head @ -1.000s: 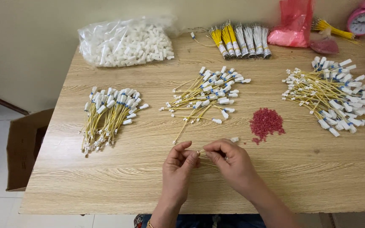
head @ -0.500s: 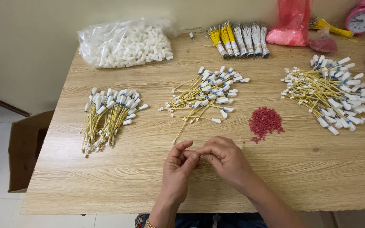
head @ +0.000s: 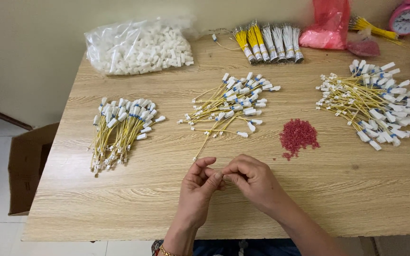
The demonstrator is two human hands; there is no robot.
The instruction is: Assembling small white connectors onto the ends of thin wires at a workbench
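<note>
My left hand (head: 199, 188) and my right hand (head: 252, 182) meet fingertip to fingertip above the wooden table (head: 134, 199), near its front edge. Both pinch a small part between them, and the fingers hide nearly all of it. Just beyond my left hand, a single yellow wire (head: 214, 137) with white ends lies loose on the table. It leads up to the middle pile of yellow wires with white connectors (head: 233, 104). A small heap of red bits (head: 298, 136) sits to the right of my right hand.
A tidy bundle of yellow wires (head: 122, 130) lies at the left and a larger pile (head: 373, 106) at the right. At the back are a clear bag of white connectors (head: 138, 47), banded wire bundles (head: 269, 42), a pink bag (head: 330, 23) and a pink clock (head: 408, 18). A cardboard box (head: 29, 166) stands on the floor at the left.
My fingertips have drawn closer together and now cover the small white part that showed between them a second ago. The hands stay in the same spot.
</note>
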